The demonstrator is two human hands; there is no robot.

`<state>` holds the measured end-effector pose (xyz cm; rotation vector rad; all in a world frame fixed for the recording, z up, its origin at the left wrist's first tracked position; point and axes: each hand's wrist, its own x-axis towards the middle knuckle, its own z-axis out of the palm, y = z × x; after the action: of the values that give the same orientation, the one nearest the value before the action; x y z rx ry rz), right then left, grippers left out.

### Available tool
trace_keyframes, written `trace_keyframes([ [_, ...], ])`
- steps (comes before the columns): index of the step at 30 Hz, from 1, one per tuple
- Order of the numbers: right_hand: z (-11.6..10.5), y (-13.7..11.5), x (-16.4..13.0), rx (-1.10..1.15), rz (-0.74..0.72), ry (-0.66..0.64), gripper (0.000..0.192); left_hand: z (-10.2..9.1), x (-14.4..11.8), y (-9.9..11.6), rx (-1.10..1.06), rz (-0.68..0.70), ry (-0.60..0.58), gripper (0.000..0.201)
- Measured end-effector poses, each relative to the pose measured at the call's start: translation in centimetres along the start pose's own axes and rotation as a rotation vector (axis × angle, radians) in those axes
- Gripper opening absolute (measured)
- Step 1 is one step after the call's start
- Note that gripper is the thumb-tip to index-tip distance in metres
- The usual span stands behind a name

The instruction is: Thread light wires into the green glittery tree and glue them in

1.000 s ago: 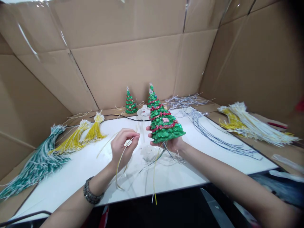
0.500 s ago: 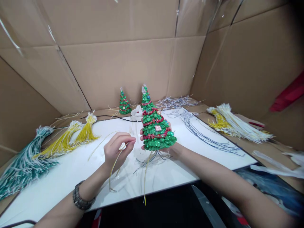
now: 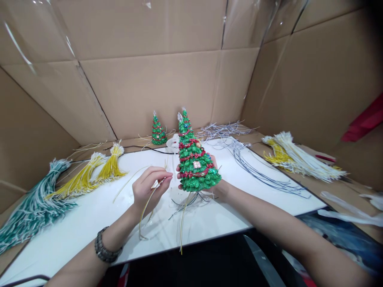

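My right hand (image 3: 218, 184) holds a green glittery Christmas tree (image 3: 195, 161) by its base, upright over the white board (image 3: 89, 215). The tree has red garlands and small ornaments. Thin wires hang down from under it, one yellow and several dark. My left hand (image 3: 149, 187) is just left of the tree, with its fingertips pinched on a thin yellow wire (image 3: 146, 209) that trails down toward the board's front edge. A bracelet sits on my left wrist.
A small green tree (image 3: 157, 130) and a white round base (image 3: 173, 143) stand at the back. Yellow wire bundles (image 3: 95, 173) and a green-white bundle (image 3: 30, 207) lie left. Blue-grey wires (image 3: 254, 167) and yellow-white bundles (image 3: 296, 157) lie right. Cardboard walls surround.
The tree in my right hand has come from leaning right to upright and sits a little further left. My left hand keeps its pinch on the yellow wire.
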<state>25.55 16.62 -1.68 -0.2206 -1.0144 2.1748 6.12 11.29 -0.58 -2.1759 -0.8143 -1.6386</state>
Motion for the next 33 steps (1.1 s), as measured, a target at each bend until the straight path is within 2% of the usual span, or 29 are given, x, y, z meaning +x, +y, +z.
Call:
trace_keyframes([
  [5,-1.0,-0.1,-0.4,0.003,0.076,-0.042,0.066,0.0,-0.1,-0.1,-0.012,0.002,-0.009,0.012],
  [9,-1.0,-0.3,-0.5,0.092,0.147,-0.202,0.061,0.0,-0.1,-0.1,0.014,-0.001,-0.008,0.009],
  [12,-0.7,-0.5,-0.4,0.133,0.143,-0.297,0.057,0.0,-0.1,-0.1,0.021,-0.003,-0.01,0.008],
  [15,-0.4,-0.8,-0.5,0.112,0.124,-0.293,0.055,0.0,-0.1,-0.1,0.006,-0.002,-0.015,0.009],
  [19,-0.2,-1.1,-0.7,0.053,0.131,-0.167,0.058,0.0,-0.2,-0.2,0.004,-0.004,-0.013,0.01],
  [22,-0.3,-0.8,-0.5,0.017,0.067,-0.062,0.059,0.0,-0.2,-0.3,0.017,-0.022,0.004,0.009],
  [26,-0.7,-0.2,0.6,-0.102,-0.18,0.144,0.06,0.0,0.0,-0.7,0.058,-0.059,0.061,0.008],
  [30,-1.3,-0.1,1.4,-0.389,-0.471,0.372,0.054,-0.1,0.2,-0.9,0.081,-0.069,0.072,0.008],
  [33,-1.6,-0.2,1.2,-0.612,-0.532,0.476,0.053,-0.2,0.1,-0.9,0.086,-0.059,0.046,0.009],
])
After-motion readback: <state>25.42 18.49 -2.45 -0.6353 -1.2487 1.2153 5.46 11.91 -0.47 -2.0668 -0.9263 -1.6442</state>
